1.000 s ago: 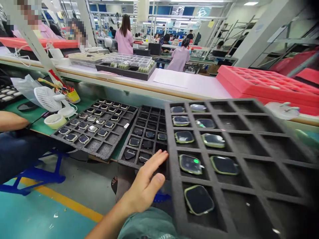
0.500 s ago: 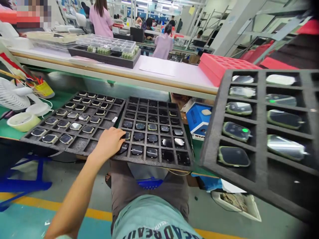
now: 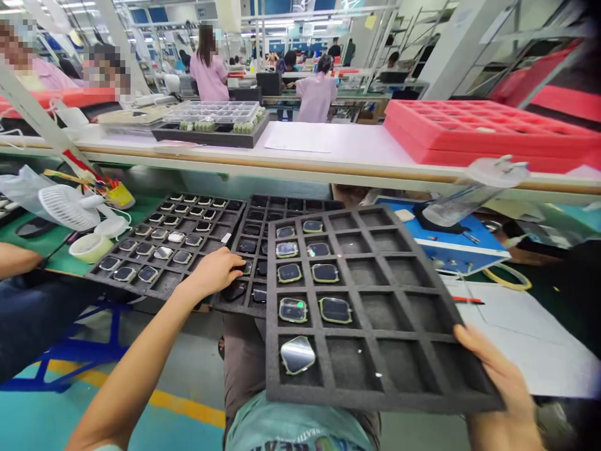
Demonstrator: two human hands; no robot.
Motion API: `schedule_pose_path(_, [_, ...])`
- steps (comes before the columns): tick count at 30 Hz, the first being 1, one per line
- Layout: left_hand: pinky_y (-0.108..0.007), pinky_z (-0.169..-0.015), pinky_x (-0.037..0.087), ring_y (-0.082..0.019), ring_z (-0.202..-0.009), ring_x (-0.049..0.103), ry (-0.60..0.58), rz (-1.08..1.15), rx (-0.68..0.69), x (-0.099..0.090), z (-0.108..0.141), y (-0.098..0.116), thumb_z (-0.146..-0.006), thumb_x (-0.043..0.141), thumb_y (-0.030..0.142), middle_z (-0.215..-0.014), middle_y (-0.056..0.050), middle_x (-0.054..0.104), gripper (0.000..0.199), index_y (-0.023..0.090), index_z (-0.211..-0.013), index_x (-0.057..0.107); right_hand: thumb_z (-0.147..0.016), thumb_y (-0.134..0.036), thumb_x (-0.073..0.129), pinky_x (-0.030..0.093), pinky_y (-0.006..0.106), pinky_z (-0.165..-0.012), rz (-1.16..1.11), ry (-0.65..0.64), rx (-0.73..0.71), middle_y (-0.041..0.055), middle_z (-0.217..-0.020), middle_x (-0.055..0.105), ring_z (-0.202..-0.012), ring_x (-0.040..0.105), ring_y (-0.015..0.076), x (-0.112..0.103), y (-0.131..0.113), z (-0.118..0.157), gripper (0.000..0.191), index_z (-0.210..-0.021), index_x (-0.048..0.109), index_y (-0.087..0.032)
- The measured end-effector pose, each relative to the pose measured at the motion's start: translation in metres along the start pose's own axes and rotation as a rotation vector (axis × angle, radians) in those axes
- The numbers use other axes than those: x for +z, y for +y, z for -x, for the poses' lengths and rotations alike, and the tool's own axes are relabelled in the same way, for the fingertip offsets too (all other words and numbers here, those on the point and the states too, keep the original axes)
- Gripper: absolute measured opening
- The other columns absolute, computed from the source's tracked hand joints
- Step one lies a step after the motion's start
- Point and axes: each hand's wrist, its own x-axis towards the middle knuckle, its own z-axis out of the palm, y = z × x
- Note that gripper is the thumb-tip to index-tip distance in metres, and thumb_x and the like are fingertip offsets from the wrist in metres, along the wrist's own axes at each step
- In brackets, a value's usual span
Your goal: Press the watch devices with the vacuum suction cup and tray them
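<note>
My right hand (image 3: 498, 376) grips the lower right corner of a black foam tray (image 3: 385, 391), holding it up over my lap. Square watch-like devices (image 3: 297, 354) with green-edged rims sit in several cells at the tray's left side; its other cells hold nothing. My left hand (image 3: 211, 272) lies palm down on a second black foam tray (image 3: 282, 205), fingertips beside a dark device in a cell. The held tray hides that tray's right part. A third foam tray (image 3: 164, 282) filled with devices lies further left.
Stacked red foam trays (image 3: 483, 131) and a sheet of white paper (image 3: 300, 138) lie on the white bench ahead. A blue device (image 3: 451, 244) and a clear plastic cover (image 3: 479, 191) stand to the right. A white fan (image 3: 68, 207) and a co-worker's forearm (image 3: 14, 260) are at left.
The held tray has swung from the right side to in front of me, and my right hand now shows at its corner. My left hand has moved down onto the second tray.
</note>
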Motion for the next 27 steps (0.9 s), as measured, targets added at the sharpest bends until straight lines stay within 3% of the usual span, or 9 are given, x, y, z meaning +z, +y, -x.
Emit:
schedule_pose_path(5, [-0.04, -0.095, 0.053, -0.027, -0.102, 0.065, 0.112, 0.14, 0.022, 0.004, 0.001, -0.018, -0.093, 0.053, 0.035, -0.108, -0.011, 0.074, 0.035, 0.018, -0.116, 0.073, -0.073, -0.037, 0.081, 0.061, 0.047, -0.093, -0.096, -0.136, 0.114, 0.0084, -0.114, 0.077, -0.107, 0.073, 0.0341, 0.005, 0.014, -0.01, 0.043, -0.112, 0.074, -0.023])
schedule_pose_path(8, [-0.04, -0.092, 0.054, -0.027, -0.1, 0.066, 0.293, 0.203, -0.002, -0.009, -0.01, -0.016, -0.096, 0.051, 0.044, -0.108, -0.012, 0.073, 0.04, 0.017, -0.118, 0.071, -0.076, -0.036, 0.079, 0.06, 0.046, -0.095, -0.135, -0.175, 0.161, 0.0088, -0.117, 0.076, -0.11, 0.072, 0.0326, 0.004, 0.015, -0.008, 0.05, -0.123, 0.07, -0.023])
schedule_pose_path(11, [-0.041, -0.095, 0.052, -0.027, -0.105, 0.064, 0.409, 0.181, 0.086, -0.031, -0.045, 0.027, -0.097, 0.053, 0.044, -0.113, -0.011, 0.073, 0.039, 0.017, -0.12, 0.069, -0.076, -0.036, 0.08, 0.059, 0.044, -0.097, -0.137, -0.167, 0.206, 0.0083, -0.114, 0.077, -0.109, 0.073, 0.0314, 0.002, 0.014, -0.01, 0.051, -0.124, 0.07, -0.023])
schedule_pose_path(14, [-0.04, -0.096, 0.05, -0.027, -0.108, 0.061, 0.313, 0.088, 0.304, -0.042, -0.095, 0.1, -0.098, 0.058, 0.035, -0.113, -0.01, 0.074, 0.031, 0.015, -0.119, 0.069, -0.075, -0.037, 0.082, 0.059, 0.042, -0.098, -0.125, -0.162, 0.212, 0.0074, -0.113, 0.077, -0.11, 0.073, 0.0308, 0.002, 0.012, -0.011, 0.049, -0.121, 0.072, -0.024])
schedule_pose_path(16, [-0.04, -0.094, 0.05, -0.028, -0.106, 0.061, 0.22, -0.018, 0.396, -0.039, -0.124, 0.145, -0.098, 0.058, 0.032, -0.111, -0.01, 0.074, 0.027, 0.014, -0.114, 0.07, -0.074, -0.036, 0.084, 0.059, 0.042, -0.098, -0.13, -0.163, 0.22, 0.0071, -0.112, 0.078, -0.11, 0.073, 0.0306, 0.002, 0.011, -0.01, 0.049, -0.12, 0.072, -0.024])
schedule_pose_path(18, [-0.04, -0.09, 0.05, -0.028, -0.103, 0.061, 0.138, -0.104, 0.42, -0.028, -0.142, 0.173, -0.098, 0.057, 0.031, -0.105, -0.011, 0.075, 0.024, 0.013, -0.104, 0.072, -0.074, -0.036, 0.084, 0.06, 0.041, -0.096, -0.136, -0.155, 0.238, 0.0062, -0.113, 0.077, -0.109, 0.073, 0.03, 0.001, 0.011, -0.008, 0.051, -0.122, 0.072, -0.025])
schedule_pose_path(20, [-0.038, -0.087, 0.05, -0.028, -0.101, 0.062, 0.099, -0.136, 0.416, -0.014, -0.148, 0.184, -0.099, 0.055, 0.032, -0.101, -0.011, 0.075, 0.026, 0.013, -0.097, 0.072, -0.073, -0.036, 0.085, 0.062, 0.038, -0.093, -0.122, -0.118, 0.272, 0.0046, -0.113, 0.077, -0.106, 0.074, 0.0295, -0.001, 0.011, -0.006, 0.054, -0.124, 0.071, -0.028])
schedule_pose_path(23, [-0.036, -0.087, 0.05, -0.025, -0.101, 0.062, 0.135, -0.114, 0.421, 0.005, -0.139, 0.185, -0.103, 0.048, 0.036, -0.106, -0.008, 0.075, 0.032, 0.015, -0.099, 0.072, -0.069, -0.039, 0.087, 0.066, 0.036, -0.086, -0.053, -0.034, 0.338, 0.0038, -0.112, 0.078, -0.099, 0.076, 0.0307, -0.003, 0.011, -0.004, 0.061, -0.128, 0.071, -0.031])
schedule_pose_path(27, [-0.034, -0.086, 0.051, -0.022, -0.102, 0.063, 0.233, -0.047, 0.446, 0.009, -0.126, 0.175, -0.104, 0.045, 0.041, -0.125, -0.007, 0.07, 0.036, 0.018, -0.115, 0.07, -0.064, -0.042, 0.085, 0.067, 0.038, -0.084, -0.041, -0.016, 0.378, 0.0013, -0.122, 0.074, -0.101, 0.074, 0.0358, -0.01, 0.012, -0.003, 0.077, -0.138, 0.063, -0.041])
